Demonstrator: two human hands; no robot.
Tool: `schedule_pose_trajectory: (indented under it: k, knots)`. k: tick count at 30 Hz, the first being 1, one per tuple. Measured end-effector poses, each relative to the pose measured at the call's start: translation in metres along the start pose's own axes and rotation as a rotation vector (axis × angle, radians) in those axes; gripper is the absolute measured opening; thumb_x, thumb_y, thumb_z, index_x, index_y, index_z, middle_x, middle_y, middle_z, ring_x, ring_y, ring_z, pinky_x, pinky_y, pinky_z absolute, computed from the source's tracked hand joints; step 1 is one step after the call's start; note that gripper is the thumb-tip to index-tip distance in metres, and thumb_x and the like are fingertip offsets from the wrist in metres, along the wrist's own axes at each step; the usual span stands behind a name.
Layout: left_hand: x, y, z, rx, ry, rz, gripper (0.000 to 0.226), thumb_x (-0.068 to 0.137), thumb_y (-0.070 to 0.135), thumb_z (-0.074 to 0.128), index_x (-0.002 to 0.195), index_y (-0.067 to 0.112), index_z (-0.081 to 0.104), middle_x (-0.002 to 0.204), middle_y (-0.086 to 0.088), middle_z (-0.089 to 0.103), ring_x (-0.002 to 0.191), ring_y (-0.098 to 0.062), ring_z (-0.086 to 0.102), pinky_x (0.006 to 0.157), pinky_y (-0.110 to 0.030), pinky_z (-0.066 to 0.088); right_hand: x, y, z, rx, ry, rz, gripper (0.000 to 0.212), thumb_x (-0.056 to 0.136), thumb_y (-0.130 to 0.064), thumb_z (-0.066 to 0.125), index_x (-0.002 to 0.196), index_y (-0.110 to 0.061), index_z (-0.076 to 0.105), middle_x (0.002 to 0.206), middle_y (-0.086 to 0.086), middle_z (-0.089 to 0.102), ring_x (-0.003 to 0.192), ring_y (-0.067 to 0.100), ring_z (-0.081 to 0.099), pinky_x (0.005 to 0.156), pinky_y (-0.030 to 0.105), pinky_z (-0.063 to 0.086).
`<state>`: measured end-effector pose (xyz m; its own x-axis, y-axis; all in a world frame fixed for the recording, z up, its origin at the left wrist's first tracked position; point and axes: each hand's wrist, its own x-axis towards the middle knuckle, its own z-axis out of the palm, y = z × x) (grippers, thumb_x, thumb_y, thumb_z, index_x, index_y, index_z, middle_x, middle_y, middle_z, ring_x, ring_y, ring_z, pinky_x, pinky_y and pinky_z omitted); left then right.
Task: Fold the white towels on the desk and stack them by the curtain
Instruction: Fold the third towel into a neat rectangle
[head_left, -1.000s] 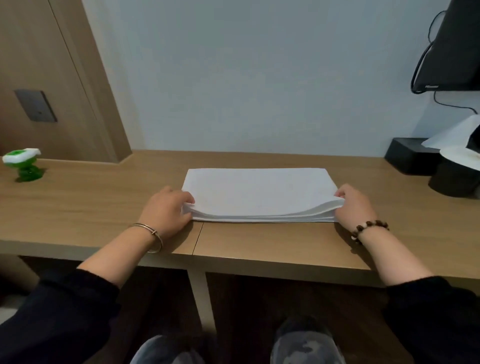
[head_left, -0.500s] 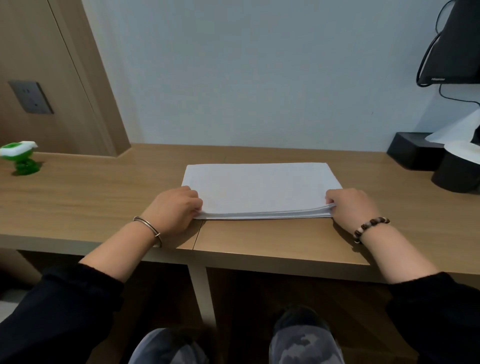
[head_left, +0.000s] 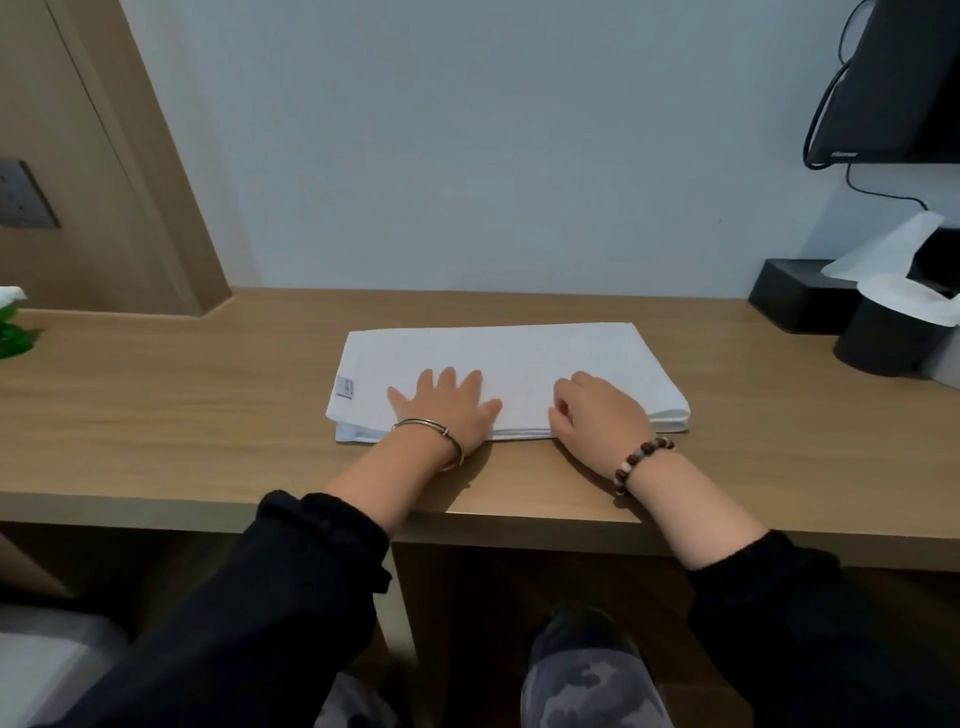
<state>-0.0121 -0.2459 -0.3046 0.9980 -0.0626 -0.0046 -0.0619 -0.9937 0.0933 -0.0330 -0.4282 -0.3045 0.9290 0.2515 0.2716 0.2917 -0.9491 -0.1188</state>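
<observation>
A white towel (head_left: 519, 353), folded into a long flat rectangle, lies in the middle of the wooden desk (head_left: 182, 415), with a small label near its left end. My left hand (head_left: 447, 410) lies flat on the towel's front left part, fingers spread and straight. My right hand (head_left: 597, 415) rests on the front right part with its fingers bent, thumb near the front edge. The fold's rounded end is at the right. No curtain is in view.
A black box (head_left: 795, 293) and a black round holder (head_left: 883, 338) with white paper stand at the desk's back right, under a dark screen (head_left: 893, 78) with cables. A green object (head_left: 10, 327) sits at the far left. A wooden panel rises at the back left.
Both hands left the towel's two ends and moved inward onto its top near the front edge. The towel's layers now lie flatter.
</observation>
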Motion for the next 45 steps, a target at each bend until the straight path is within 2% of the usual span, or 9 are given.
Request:
schedule_pose_trajectory:
  k: [6, 10, 13, 18, 22, 30, 36, 41, 45]
  knots:
    - [0.005, -0.012, 0.019, 0.044, -0.039, -0.01, 0.057, 0.09, 0.063, 0.01, 0.144, 0.049, 0.0, 0.158, 0.013, -0.003, 0.145, -0.024, -0.007, 0.102, -0.07, 0.002, -0.001, 0.055, -0.015, -0.177, -0.087, 0.367, 0.013, 0.09, -0.008, 0.033, 0.094, -0.014, 0.045, 0.098, 0.007, 0.055, 0.085, 0.025, 0.052, 0.065, 0.033, 0.04]
    - [0.013, -0.032, 0.012, 0.043, -0.1, -0.016, 0.051, 0.094, 0.053, 0.013, 0.142, 0.053, -0.004, 0.158, 0.013, -0.008, 0.145, -0.026, -0.011, 0.102, -0.072, 0.0, -0.009, 0.045, -0.024, -0.103, -0.161, 0.341, 0.015, 0.093, -0.011, 0.033, 0.095, -0.012, 0.048, 0.096, 0.007, 0.056, 0.075, 0.022, 0.051, 0.063, 0.032, 0.041]
    - [0.026, -0.054, -0.004, 0.069, -0.104, -0.144, 0.051, 0.095, 0.039, 0.022, 0.143, 0.05, 0.009, 0.158, 0.008, -0.003, 0.144, -0.031, -0.009, 0.102, -0.073, -0.002, -0.024, 0.009, -0.032, 0.146, -0.165, 0.14, 0.021, 0.091, -0.013, 0.04, 0.099, -0.015, 0.06, 0.098, 0.0, 0.061, 0.086, 0.019, 0.058, 0.074, 0.03, 0.044]
    - [0.027, -0.032, -0.017, -0.022, -0.063, -0.101, 0.039, 0.098, 0.033, 0.023, 0.134, 0.034, 0.039, 0.15, 0.0, 0.024, 0.142, -0.031, 0.009, 0.106, -0.065, 0.011, -0.029, -0.029, -0.041, 0.984, -0.35, 0.073, 0.032, 0.086, 0.006, 0.045, 0.079, -0.016, 0.067, 0.065, -0.007, 0.068, 0.055, 0.004, 0.062, 0.055, 0.019, 0.05]
    - [0.01, 0.009, -0.008, -0.04, -0.071, 0.094, 0.046, 0.098, 0.047, 0.023, 0.141, 0.031, 0.03, 0.153, 0.0, 0.019, 0.142, -0.03, 0.011, 0.108, -0.061, 0.014, 0.0, 0.018, -0.034, 0.636, 0.137, 0.345, 0.038, 0.081, 0.008, 0.04, 0.087, -0.017, 0.068, 0.08, -0.009, 0.065, 0.075, 0.012, 0.06, 0.066, 0.026, 0.048]
    - [-0.014, 0.027, 0.012, 0.09, -0.1, 0.317, 0.067, 0.092, 0.065, 0.011, 0.15, 0.034, -0.002, 0.159, 0.002, -0.007, 0.146, -0.026, -0.007, 0.111, -0.06, 0.003, 0.008, 0.055, -0.018, 0.558, -0.105, 0.15, 0.019, 0.083, -0.01, 0.065, 0.095, -0.024, 0.067, 0.087, -0.012, 0.064, 0.077, -0.001, 0.057, 0.057, 0.006, 0.043]
    - [-0.012, 0.028, 0.014, 0.114, -0.112, 0.316, 0.068, 0.089, 0.069, 0.009, 0.148, 0.038, -0.007, 0.159, 0.003, -0.01, 0.145, -0.025, -0.009, 0.109, -0.063, 0.001, 0.009, 0.052, -0.011, 0.392, 0.001, 0.142, 0.017, 0.082, -0.002, 0.06, 0.077, -0.018, 0.065, 0.077, -0.006, 0.06, 0.074, 0.011, 0.054, 0.064, 0.024, 0.042]
    - [-0.013, 0.031, 0.014, 0.117, -0.106, 0.29, 0.071, 0.088, 0.07, 0.009, 0.148, 0.037, -0.007, 0.159, 0.004, -0.01, 0.145, -0.025, -0.01, 0.108, -0.064, 0.0, 0.018, 0.051, -0.016, 0.549, -0.051, 0.306, 0.026, 0.087, 0.001, 0.047, 0.085, -0.018, 0.064, 0.07, -0.006, 0.059, 0.068, 0.01, 0.056, 0.054, 0.016, 0.04]
    - [-0.014, 0.032, 0.013, 0.122, -0.108, 0.285, 0.073, 0.088, 0.07, 0.01, 0.149, 0.033, -0.008, 0.159, 0.003, -0.01, 0.145, -0.024, -0.01, 0.109, -0.064, 0.001, 0.033, 0.043, -0.029, 0.624, -0.232, 0.504, 0.027, 0.094, -0.027, 0.043, 0.082, -0.013, 0.064, 0.057, 0.004, 0.058, 0.044, 0.015, 0.047, 0.042, 0.02, 0.035]
